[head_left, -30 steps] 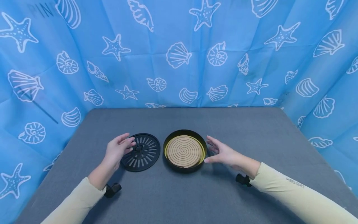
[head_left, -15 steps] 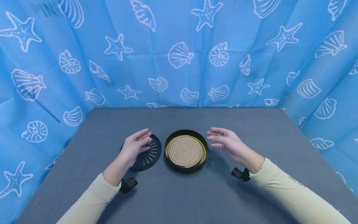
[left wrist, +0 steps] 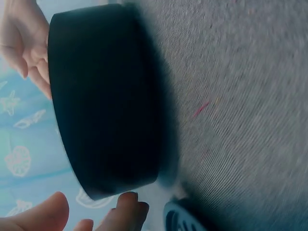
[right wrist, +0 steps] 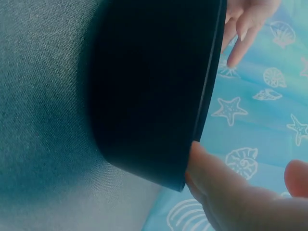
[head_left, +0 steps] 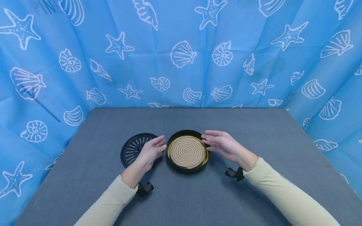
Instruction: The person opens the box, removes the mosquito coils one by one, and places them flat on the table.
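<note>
A round black tin (head_left: 181, 169) stands on the table, holding a tan mosquito coil (head_left: 187, 152) with a yellow ring showing round it. To its left lies a slotted black lid (head_left: 128, 150), partly hidden under my left hand (head_left: 150, 154). That hand hovers between lid and tin, fingers loosely bent and holding nothing; in the left wrist view its fingertips (left wrist: 129, 202) are close to the tin's dark side wall (left wrist: 103, 106). My right hand (head_left: 222, 146) is at the tin's right edge, fingers extended; in the right wrist view a fingertip is right at the rim (right wrist: 204, 110).
A grey cloth (head_left: 181, 201) covers the table. Behind and at both sides hangs a blue curtain (head_left: 158, 62) with white shells and starfish. Black wrist mounts (head_left: 145, 189) hang below both forearms, close over the cloth.
My left hand has moved right, from over the lid toward the tin, uncovering the lid's left part. My right hand rose, then came left to the tin's rim. Tin and lid stay put.
</note>
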A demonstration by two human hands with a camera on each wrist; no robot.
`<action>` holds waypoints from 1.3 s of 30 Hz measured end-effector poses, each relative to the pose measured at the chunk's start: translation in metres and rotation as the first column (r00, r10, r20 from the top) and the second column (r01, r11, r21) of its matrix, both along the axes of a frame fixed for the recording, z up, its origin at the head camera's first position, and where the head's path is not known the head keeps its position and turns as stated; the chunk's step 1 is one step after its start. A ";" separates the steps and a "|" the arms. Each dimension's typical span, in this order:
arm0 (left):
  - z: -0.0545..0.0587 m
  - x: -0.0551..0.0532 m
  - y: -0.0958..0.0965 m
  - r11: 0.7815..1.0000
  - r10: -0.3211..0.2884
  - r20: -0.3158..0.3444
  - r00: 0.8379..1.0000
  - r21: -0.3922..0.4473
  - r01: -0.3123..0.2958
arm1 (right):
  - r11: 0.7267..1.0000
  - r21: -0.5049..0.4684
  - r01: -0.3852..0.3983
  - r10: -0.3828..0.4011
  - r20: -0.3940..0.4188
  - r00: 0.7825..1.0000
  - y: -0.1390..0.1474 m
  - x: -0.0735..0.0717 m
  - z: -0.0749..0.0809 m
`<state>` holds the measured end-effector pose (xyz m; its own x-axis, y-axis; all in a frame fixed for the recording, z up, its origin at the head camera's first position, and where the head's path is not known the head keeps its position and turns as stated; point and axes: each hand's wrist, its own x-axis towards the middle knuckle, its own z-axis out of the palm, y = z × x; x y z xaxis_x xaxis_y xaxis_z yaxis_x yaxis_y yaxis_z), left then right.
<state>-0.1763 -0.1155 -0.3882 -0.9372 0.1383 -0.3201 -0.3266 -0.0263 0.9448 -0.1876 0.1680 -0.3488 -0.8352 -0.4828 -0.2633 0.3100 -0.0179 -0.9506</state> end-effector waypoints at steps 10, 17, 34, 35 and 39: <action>-0.009 0.001 0.006 0.999 -0.031 0.037 0.999 -0.005 0.031 | 0.999 0.025 -0.030 0.029 0.034 0.999 -0.008 -0.002 -0.003; -0.014 0.002 0.007 0.999 -0.013 0.035 0.999 -0.029 0.014 | 0.998 0.034 -0.047 0.046 0.051 0.998 -0.012 -0.003 -0.004; -0.012 0.001 0.011 0.999 0.028 0.048 0.998 -0.042 -0.026 | 0.997 0.039 -0.061 0.058 0.066 0.996 -0.015 0.001 0.000; -0.012 0.001 0.011 0.999 0.030 0.049 0.998 -0.044 -0.028 | 0.997 0.041 -0.061 0.058 0.066 0.996 -0.016 0.001 0.000; -0.013 0.001 0.011 0.997 0.037 0.049 0.998 -0.064 -0.034 | 0.998 0.049 -0.048 0.045 0.066 0.997 -0.018 0.001 0.003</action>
<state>-0.1757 -0.1049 -0.4008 -0.9238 0.0833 -0.3737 -0.3734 0.0206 0.9275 -0.1870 0.1500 -0.3460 -0.7927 -0.5053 -0.3409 0.3699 0.0459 -0.9279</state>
